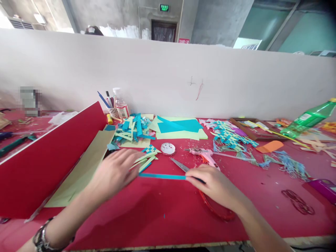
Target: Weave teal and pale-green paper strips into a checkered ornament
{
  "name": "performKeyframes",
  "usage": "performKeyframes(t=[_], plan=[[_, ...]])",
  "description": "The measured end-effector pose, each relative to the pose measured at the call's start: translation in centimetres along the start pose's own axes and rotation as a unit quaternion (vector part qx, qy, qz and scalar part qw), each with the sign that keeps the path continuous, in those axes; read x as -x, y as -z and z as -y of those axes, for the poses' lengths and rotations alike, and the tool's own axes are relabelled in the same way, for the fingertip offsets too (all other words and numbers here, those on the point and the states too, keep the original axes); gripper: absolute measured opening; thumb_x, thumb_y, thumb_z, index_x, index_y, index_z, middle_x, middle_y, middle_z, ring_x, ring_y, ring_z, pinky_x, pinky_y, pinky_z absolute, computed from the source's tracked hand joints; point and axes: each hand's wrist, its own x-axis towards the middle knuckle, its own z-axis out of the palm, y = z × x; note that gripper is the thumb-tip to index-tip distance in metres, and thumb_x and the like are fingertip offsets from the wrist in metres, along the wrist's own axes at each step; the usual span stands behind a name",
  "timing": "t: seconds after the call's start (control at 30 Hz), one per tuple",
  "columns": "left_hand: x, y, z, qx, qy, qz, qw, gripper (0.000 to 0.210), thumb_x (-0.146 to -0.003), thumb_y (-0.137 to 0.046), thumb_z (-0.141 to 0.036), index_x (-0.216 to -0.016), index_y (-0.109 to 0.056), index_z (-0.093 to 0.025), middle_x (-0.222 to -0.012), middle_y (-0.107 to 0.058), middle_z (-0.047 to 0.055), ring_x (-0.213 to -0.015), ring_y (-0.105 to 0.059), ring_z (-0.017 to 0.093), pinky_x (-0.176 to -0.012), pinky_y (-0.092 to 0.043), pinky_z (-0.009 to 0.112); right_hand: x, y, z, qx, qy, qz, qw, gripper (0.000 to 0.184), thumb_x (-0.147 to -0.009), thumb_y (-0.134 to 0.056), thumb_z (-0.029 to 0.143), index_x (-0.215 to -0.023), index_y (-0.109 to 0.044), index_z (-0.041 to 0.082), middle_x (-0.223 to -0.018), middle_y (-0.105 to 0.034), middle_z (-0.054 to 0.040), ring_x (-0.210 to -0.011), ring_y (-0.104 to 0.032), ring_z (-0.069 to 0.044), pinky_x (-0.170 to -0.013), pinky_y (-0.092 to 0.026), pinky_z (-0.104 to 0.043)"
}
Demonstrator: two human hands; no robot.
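A narrow blue paper strip (162,176) is stretched level between my two hands above the red tabletop. My left hand (115,171), slightly blurred, has its fingertips closed at the strip's left end. With thumb and finger, my right hand (210,180) pinches the right end. Scissors (181,165) with red handles lie beneath the right hand, which covers their middle. Just behind the left fingers sits a small woven piece of blue and pale green paper (149,151) with loose strip ends.
A pile of cut strips (133,127), coloured paper sheets (181,127), a round white lid (168,149) and a pink glue gun (206,154) lie behind. A red upright board (52,164) stands left. A green bottle (307,119) leans at right.
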Motion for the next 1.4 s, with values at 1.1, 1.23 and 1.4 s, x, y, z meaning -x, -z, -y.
performKeyframes(t=[1.1,1.23,1.4], plan=[[-0.8,0.3,-2.5,0.233,-0.025,0.213,0.948,0.028,-0.087,-0.036,-0.024,-0.069,-0.057,-0.019,-0.057,-0.056,-0.002,-0.052,-0.049,0.010,-0.052,-0.031,0.020,-1.7,-2.0,2.4,0.066,0.129,-0.103,0.984,0.017,-0.083,-0.049,0.031,-0.093,-0.057,0.020,-0.092,-0.061,-0.0057,-0.085,-0.053,-0.018,-0.079,-0.039,-0.031],[-1.5,-0.1,-3.9,0.182,-0.038,0.138,0.973,0.016,-0.081,-0.042,-0.017,-0.079,-0.057,-0.020,-0.066,-0.061,-0.001,-0.057,-0.055,0.012,-0.053,-0.034,0.021,-2.7,-2.8,3.6,0.055,0.123,-0.019,0.991,0.021,-0.088,-0.040,0.023,-0.077,-0.058,0.019,-0.072,-0.061,-0.0005,-0.065,-0.053,-0.013,-0.062,-0.037,-0.024],[-1.5,-1.5,-4.5,0.090,-0.066,0.046,0.993,0.018,-0.076,-0.039,-0.012,-0.065,-0.051,-0.018,-0.052,-0.055,-0.001,-0.047,-0.052,0.013,-0.049,-0.033,0.024,-3.1,-3.3,3.1,0.022,0.101,-0.033,0.994,0.019,-0.087,-0.042,0.022,-0.072,-0.054,0.019,-0.069,-0.060,0.0008,-0.064,-0.054,-0.012,-0.058,-0.035,-0.023]])
